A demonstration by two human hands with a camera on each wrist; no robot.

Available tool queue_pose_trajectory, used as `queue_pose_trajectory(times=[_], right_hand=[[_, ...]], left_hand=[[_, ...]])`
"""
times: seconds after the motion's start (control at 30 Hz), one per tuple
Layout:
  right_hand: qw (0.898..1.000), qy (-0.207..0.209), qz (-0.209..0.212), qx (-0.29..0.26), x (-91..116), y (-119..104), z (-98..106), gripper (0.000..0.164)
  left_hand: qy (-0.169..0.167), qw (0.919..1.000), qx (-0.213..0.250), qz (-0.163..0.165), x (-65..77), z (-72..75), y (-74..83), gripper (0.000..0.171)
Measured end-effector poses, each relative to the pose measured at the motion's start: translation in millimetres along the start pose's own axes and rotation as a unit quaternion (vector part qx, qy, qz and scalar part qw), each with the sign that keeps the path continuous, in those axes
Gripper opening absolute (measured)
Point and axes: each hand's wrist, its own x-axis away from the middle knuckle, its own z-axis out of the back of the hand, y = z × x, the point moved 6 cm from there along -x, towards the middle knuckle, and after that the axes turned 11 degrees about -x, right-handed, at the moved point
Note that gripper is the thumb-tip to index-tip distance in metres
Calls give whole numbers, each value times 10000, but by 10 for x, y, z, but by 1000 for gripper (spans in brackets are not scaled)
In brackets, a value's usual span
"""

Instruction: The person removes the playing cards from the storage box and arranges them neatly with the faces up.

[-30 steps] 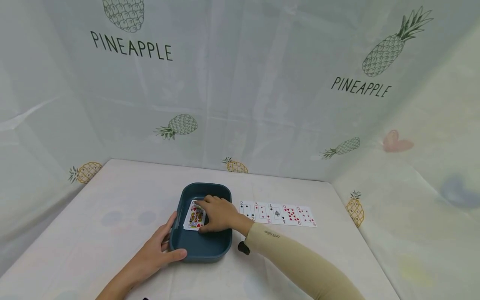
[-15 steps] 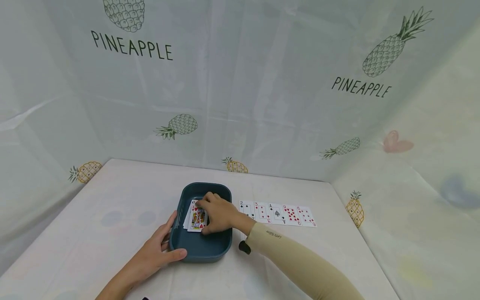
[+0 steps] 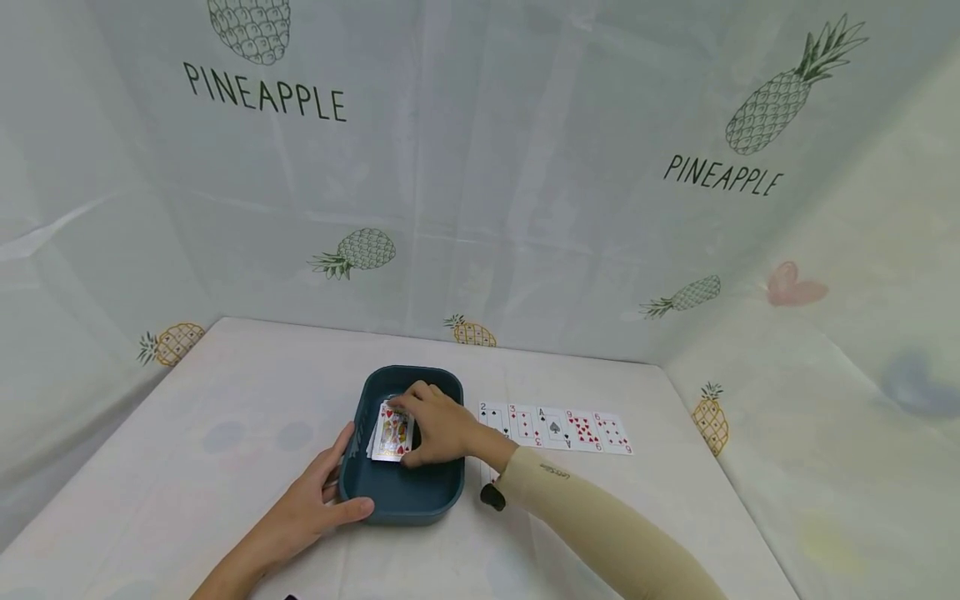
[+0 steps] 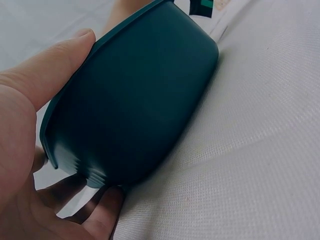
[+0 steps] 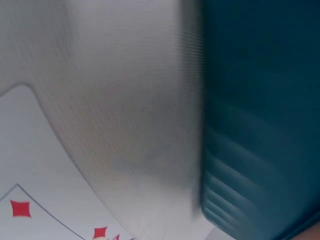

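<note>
Holding the dark teal tray (image 3: 408,493) at its near left corner, the left hand (image 3: 318,496) is pressing its thumb against the near rim while its fingers are curving along the outer left wall; in the left wrist view the fingers are reaching low down that wall, by its ridges. The tray is sitting on the white-covered worktop (image 3: 285,387). Inside it, toward the left, a face card (image 3: 393,437) marked with red hearts is lying over other white cards (image 3: 371,443) whose edges are showing at its left. Over the tray's right side the right hand (image 3: 438,429) is bending its fingers and thumb to the far and near ends of the face card, spanning it part-open and pinching it by those ends. A tan sleeve (image 3: 600,525) is covering the right forearm, and a small black object (image 3: 492,497) is showing under that wrist. Right of the tray, face-up cards are forming a row side by side: a black two (image 3: 492,414), a three of diamonds (image 3: 525,425), an ace of spades (image 3: 554,427), a nine of hearts (image 3: 583,431) and a six of diamonds (image 3: 613,433). Behind everything, a pale pineapple-printed curtain (image 3: 525,167) is hanging.
</note>
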Motion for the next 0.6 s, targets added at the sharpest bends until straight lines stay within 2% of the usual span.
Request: queue_pose_trajectory(times=[0.13, 0.37, 0.6], right_hand=[[9983, 143, 95, -555, 50, -48, 90, 85], [9962, 155, 235, -830, 240, -140, 247, 85], [9939, 125, -108, -1092, 518, -46, 363, 84]], left_hand=[[5, 10000, -35, 33, -2, -1, -10, 107], [95, 9997, -159, 171, -4, -4, -23, 110], [188, 9992, -296, 195, -3, -6, -22, 112]])
